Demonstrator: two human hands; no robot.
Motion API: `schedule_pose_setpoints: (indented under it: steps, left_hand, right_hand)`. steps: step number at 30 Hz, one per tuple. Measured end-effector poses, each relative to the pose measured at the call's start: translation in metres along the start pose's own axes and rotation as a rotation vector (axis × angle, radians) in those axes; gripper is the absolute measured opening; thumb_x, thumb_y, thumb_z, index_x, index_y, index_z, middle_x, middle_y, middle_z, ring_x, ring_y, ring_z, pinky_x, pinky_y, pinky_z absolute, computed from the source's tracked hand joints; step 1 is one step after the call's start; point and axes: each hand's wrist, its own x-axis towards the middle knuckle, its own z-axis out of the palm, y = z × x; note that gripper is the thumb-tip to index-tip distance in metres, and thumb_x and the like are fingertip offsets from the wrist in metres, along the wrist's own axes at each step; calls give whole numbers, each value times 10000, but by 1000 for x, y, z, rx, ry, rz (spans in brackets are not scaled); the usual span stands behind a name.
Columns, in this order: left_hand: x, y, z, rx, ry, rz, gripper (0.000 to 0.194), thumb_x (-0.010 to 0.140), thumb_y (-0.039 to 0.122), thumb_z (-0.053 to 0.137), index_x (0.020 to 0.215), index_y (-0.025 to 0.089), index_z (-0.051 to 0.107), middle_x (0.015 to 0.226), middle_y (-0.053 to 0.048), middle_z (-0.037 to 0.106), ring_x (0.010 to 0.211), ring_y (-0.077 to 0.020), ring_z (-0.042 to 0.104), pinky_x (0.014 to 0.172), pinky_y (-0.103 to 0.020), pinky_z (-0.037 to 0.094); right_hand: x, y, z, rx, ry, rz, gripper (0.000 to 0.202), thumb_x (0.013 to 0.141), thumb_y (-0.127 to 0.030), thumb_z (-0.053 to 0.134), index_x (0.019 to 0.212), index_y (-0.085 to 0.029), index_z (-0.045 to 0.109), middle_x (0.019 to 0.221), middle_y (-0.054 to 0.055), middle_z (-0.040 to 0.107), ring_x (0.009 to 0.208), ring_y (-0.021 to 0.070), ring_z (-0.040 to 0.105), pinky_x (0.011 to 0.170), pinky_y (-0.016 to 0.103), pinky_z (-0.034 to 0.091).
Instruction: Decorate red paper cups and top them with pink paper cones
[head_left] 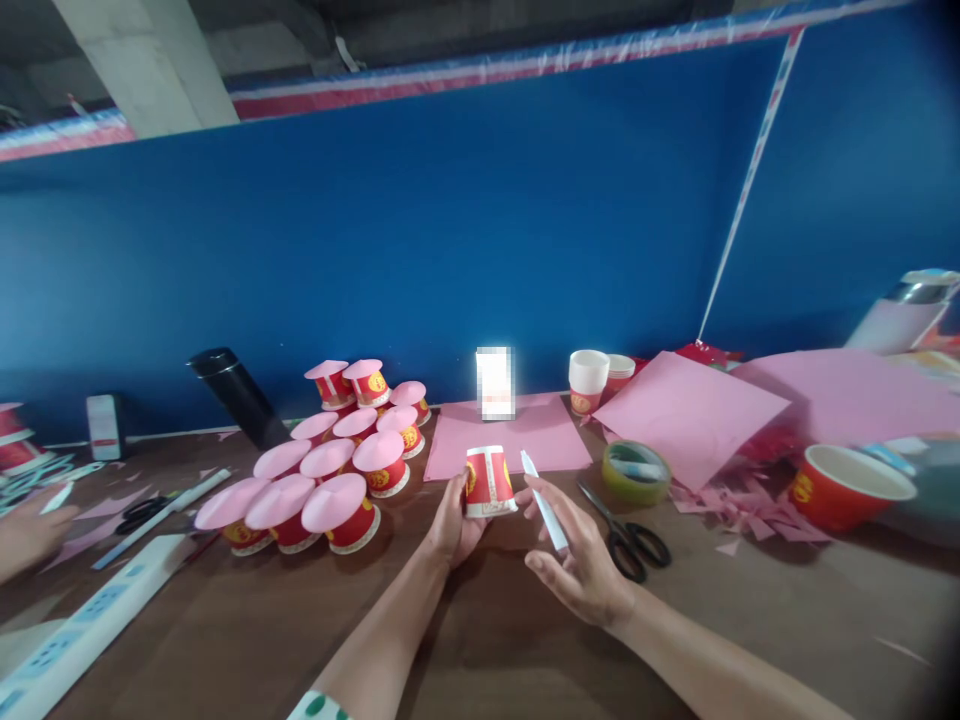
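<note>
My left hand (454,530) is closed around a red paper cup (489,482) with yellow print, held upside down with its rim low. Between the fingers of my right hand (581,560) is a slim white glue tube (550,515), its pointed nozzle tilted up and left. The nozzle stays a little apart from the cup's right side. To the left stand several upturned red cups (341,515) with shallow pink paper cones on top. Black-handled scissors (630,535) lie just right of my right hand.
Pink paper sheets (517,440) lie behind my hands, before a bright phone (496,384). Rightward are a tape roll (636,473), pink scraps (742,515) and a large red cup (847,487). A black bottle (238,397), power strip (97,625) and another person's hand (34,535) are left.
</note>
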Motion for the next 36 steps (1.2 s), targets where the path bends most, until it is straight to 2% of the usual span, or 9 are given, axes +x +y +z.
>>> schedule_pose_setpoints:
  steps: [2, 6, 11, 17, 22, 27, 32, 36]
  left_hand:
    - [0, 0, 1, -8, 12, -17, 327, 811, 365, 526, 998, 108, 600, 962, -108, 665, 917, -229, 613, 866, -374, 461]
    - [1, 0, 1, -27, 61, -30, 315, 823, 349, 517, 1009, 105, 589, 990, -116, 659, 911, -209, 615, 851, -343, 473]
    - [-1, -1, 1, -1, 71, 6, 298, 816, 355, 537, 992, 122, 594, 948, -93, 670, 834, -185, 627, 804, -329, 495]
    - [1, -4, -2, 16, 19, 17, 313, 801, 401, 550, 949, 130, 606, 906, -83, 673, 810, -181, 629, 773, -303, 498]
    - [4, -7, -6, 15, 2, 49, 295, 770, 405, 593, 910, 146, 606, 844, -52, 669, 723, -143, 621, 671, -246, 492]
    - [5, -8, -9, 63, 12, 53, 333, 722, 462, 622, 846, 155, 589, 688, -6, 627, 577, -112, 576, 561, -224, 450]
    - [4, -8, -8, 104, -2, 73, 336, 720, 481, 612, 797, 157, 569, 684, -4, 615, 572, -112, 564, 560, -229, 423]
    - [2, -8, -8, 139, 9, 92, 339, 703, 485, 625, 750, 156, 556, 659, -2, 605, 551, -112, 556, 551, -235, 410]
  right_hand:
    - [0, 0, 1, 14, -13, -6, 566, 846, -436, 435, 1335, -166, 341, 1161, 124, 520, 937, 216, 544, 764, 323, 498]
    - [2, 1, 4, 12, 57, 67, 387, 927, -290, 289, 1280, -191, 414, 1134, 108, 545, 921, 184, 563, 827, 326, 483]
    - [3, 9, 8, -63, 127, 67, 336, 899, -237, 385, 1227, -197, 443, 1121, 97, 565, 977, 193, 567, 857, 324, 476]
    - [1, 12, 15, -226, 129, -15, 556, 782, -264, 576, 1282, -179, 349, 1145, 106, 560, 1039, 227, 553, 906, 358, 462]
    - [2, 17, 22, -383, 209, -58, 415, 829, -187, 471, 1237, -182, 393, 1061, 103, 601, 977, 213, 593, 853, 342, 494]
    - [2, 26, 25, -490, 265, -75, 361, 857, -184, 416, 1218, -166, 416, 1055, 115, 611, 960, 217, 608, 825, 337, 507]
    - [1, 30, 26, -485, 247, -46, 374, 835, -139, 404, 1209, -155, 418, 1013, 105, 622, 919, 208, 616, 801, 328, 511]
    - [4, 30, 27, -512, 283, 20, 366, 830, -145, 395, 1194, -149, 435, 1005, 108, 622, 897, 215, 619, 778, 344, 512]
